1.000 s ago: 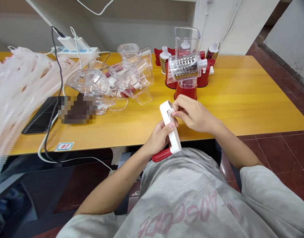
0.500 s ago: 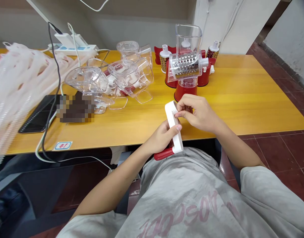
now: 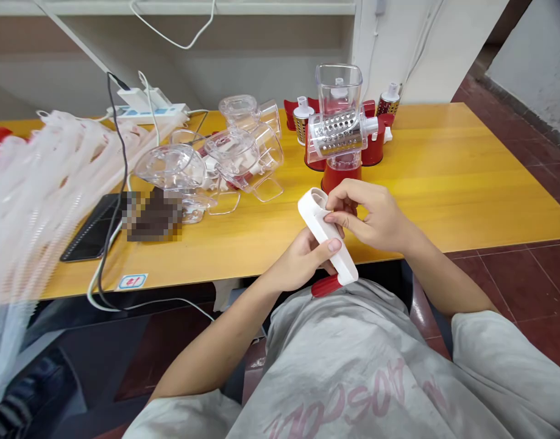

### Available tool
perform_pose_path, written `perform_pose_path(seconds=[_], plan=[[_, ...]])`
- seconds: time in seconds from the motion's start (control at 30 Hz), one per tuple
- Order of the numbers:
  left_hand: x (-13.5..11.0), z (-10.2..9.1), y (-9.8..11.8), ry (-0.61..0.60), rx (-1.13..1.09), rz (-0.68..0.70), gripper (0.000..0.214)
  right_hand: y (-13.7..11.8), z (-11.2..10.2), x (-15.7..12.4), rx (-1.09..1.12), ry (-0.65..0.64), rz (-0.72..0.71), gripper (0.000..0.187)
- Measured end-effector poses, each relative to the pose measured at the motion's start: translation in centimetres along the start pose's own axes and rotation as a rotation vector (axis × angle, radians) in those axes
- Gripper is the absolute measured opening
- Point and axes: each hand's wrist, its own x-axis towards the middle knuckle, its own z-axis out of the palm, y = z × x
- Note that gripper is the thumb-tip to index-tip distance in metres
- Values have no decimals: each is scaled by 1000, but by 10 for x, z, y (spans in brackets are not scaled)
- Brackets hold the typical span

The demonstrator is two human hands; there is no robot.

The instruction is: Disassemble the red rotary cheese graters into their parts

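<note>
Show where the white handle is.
The white handle is right of centre in the head view, held by the left hand, the right hand touching its upper end.

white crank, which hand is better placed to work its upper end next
Likely the right hand: its fingertips are at the upper end of the white crank, while the left hand holds the crank lower, nearer the red grip.

The crank arm is smooth white plastic with a soft sheen, its grip glossy red plastic; the grater drum is shiny, perforated metal inside a clear, glossy plastic housing; the base is glossy red plastic; the tabletop looks like smooth, glossy wood; the T-shirt is matt, creased cloth; the bags are thin, translucent, crinkled plastic
</note>
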Motion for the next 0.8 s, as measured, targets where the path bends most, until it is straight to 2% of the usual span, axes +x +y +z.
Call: perform_pose_path(seconds=[0.07,0.17,0.3,0.37,0.47,0.63,0.8], plan=[[3,-1,14,-10,115,116,62,-4,-4,-1,19,54,-22,26],[6,-8,34,-2,358,308,43,-9,-11,-3,126,107,25,35],[11,-18,43,110,667,572,23,-19,-16,-5,295,82,109,37],[15,-20,36,185,752,655,28,-22,-16,-5,311,29,148,38],[20,-19,12,295,819,727,28,-25,-14,-5,200,-42,158,34],[18,-14,-27,493,815,733,30,-19,-9,-8,-40,-208,44,23],[20,-8,-40,628,791,782,35,-8,-5,-10,-188,-255,-58,28]])
